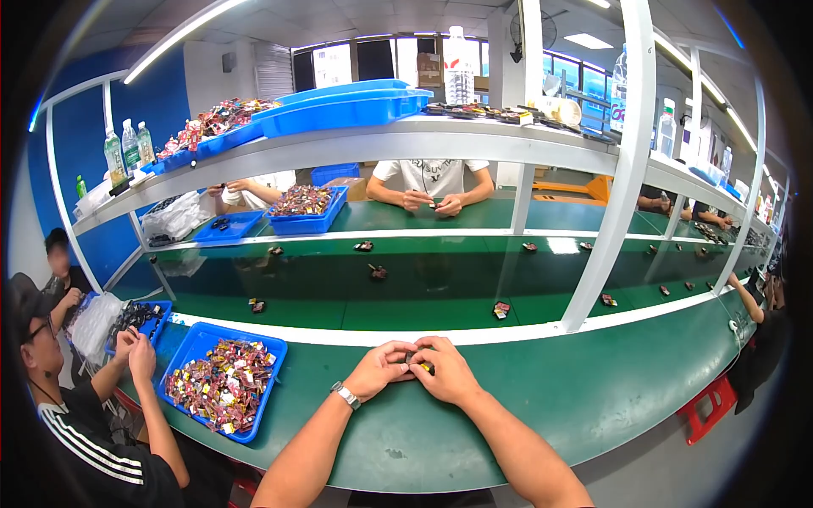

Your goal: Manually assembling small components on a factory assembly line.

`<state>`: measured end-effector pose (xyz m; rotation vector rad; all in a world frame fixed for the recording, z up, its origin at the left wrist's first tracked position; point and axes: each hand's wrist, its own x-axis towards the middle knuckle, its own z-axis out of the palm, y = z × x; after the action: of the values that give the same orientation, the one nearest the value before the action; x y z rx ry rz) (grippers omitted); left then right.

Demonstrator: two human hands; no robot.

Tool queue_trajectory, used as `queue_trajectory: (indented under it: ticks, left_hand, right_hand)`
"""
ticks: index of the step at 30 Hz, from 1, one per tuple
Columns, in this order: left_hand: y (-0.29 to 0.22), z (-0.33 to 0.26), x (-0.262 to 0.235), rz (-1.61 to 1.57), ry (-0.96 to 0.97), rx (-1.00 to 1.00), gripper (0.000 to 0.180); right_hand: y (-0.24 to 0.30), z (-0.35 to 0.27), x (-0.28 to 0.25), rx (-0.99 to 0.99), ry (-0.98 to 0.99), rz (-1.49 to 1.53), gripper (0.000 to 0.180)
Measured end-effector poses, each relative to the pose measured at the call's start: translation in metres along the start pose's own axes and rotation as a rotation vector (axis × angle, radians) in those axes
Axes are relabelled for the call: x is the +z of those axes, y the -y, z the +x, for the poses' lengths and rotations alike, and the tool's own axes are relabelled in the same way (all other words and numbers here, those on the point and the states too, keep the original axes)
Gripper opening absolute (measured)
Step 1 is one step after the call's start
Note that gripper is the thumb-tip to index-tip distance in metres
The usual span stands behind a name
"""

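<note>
Your green workbench (pixel 525 398) curves across the lower view, and beyond its white edge runs the green conveyor belt (pixel 423 288), dotted with small dark parts. To your left on the bench sits a blue tray (pixel 193 345) heaped with small red and yellow pieces. Your left hand (pixel 378 369), with a watch (pixel 345 394) on its wrist, and your right hand (pixel 445 369) meet at the bench's far edge, fingers curled shut together around a small dark part (pixel 416 361) with a touch of yellow, held between the fingertips just above the bench and mostly hidden by them.
</note>
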<state>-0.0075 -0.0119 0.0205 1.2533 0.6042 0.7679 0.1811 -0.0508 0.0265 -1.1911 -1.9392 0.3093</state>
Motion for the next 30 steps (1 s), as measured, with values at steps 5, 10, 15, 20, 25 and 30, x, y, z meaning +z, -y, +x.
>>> queue_trajectory:
  ticks: [5,10,15,20,25,30]
  left_hand:
    - [0.001,0.001,0.000,-0.001,0.015,-0.019,0.034]
    - [0.002,0.001,-0.001,-0.014,-0.012,-0.031,0.033]
    - [0.003,0.001,-0.002,-0.042,-0.023,-0.032,0.032]
    - [0.007,0.003,-0.006,-0.053,-0.025,-0.027,0.030]
    - [0.003,0.002,-0.002,-0.034,-0.039,-0.017,0.025]
    - [0.000,-0.001,0.001,-0.060,-0.062,-0.006,0.024]
  right_hand:
    - [-0.007,-0.002,-0.004,-0.029,0.060,0.104,0.009]
    - [-0.006,-0.003,-0.003,0.009,0.065,0.147,0.009]
    - [-0.005,-0.005,0.005,0.000,-0.032,0.077,0.010]
    - [-0.001,-0.006,0.013,0.019,-0.130,0.041,0.010]
    - [0.002,-0.005,0.017,0.051,-0.140,0.075,0.013]
    - [0.000,-0.006,0.014,0.019,-0.130,0.093,0.013]
